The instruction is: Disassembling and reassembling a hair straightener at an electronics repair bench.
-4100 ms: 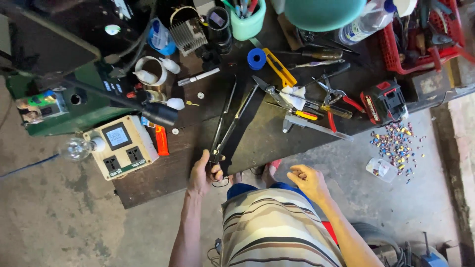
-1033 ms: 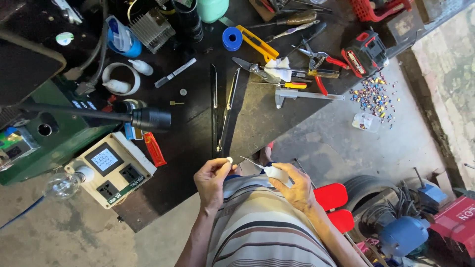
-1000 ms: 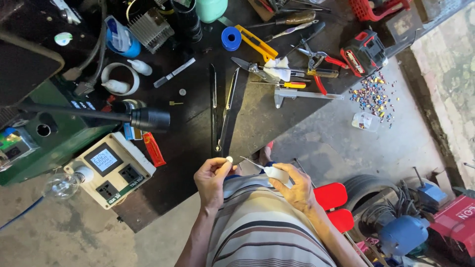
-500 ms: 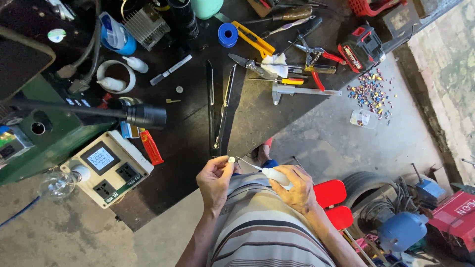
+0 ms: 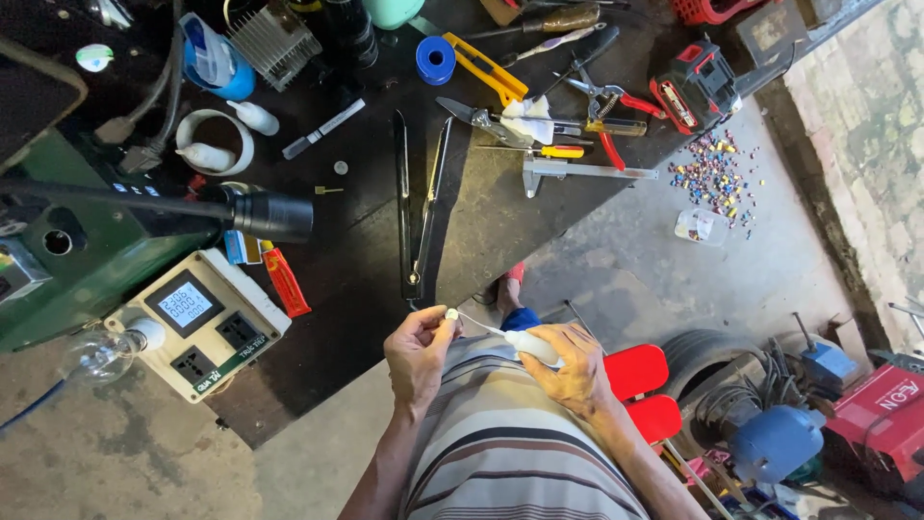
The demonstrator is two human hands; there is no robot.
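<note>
My right hand (image 5: 576,368) is closed around a small white squeeze bottle (image 5: 531,345) with a long thin nozzle that points left. My left hand (image 5: 420,352) pinches a tiny white cap or bead (image 5: 451,314) at the nozzle's tip. Both hands are held close to my striped shirt, just off the near edge of the dark workbench (image 5: 500,221). A long pair of black tweezers-like tongs (image 5: 416,207) lies on the bench right in front of my hands.
On the bench are a white meter box with sockets (image 5: 197,323) and a clear bulb (image 5: 96,354), a green machine (image 5: 67,241), a black-tipped wand (image 5: 260,212), calipers (image 5: 577,171), pliers (image 5: 606,106), blue tape (image 5: 435,60). Coloured bits (image 5: 712,178) litter the floor; red stool (image 5: 640,385) beside me.
Four seconds ago my left hand rested on the tongs at the bench edge and my right was empty. Since then both hands have come together on the white bottle; little movement in the last second.
</note>
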